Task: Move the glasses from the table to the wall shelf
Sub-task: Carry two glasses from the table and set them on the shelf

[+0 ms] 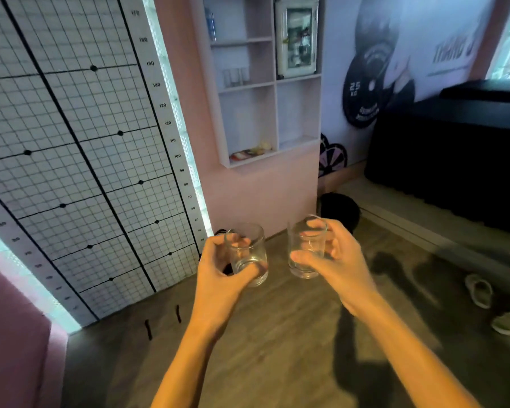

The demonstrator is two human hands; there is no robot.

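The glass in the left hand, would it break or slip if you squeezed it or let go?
The left glass looks like clear, rigid glass, so it probably won't bend and could shatter on the hard floor. Its smooth sides may be slippery, though the left hand wraps it firmly. The thick base probably makes it fairly heavy and steady when standing.

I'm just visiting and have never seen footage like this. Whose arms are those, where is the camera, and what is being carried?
There is no machine here: a person wears a wide-angle camera on the head, so you look forward and down along their own arms. The left hand has a grip on one clear glass, and the right hand holds a second glass. Both look empty. Ahead, on the pink wall, hangs the white wall shelf, where a few glasses already seem to stand in a middle compartment. The table isn't in view.
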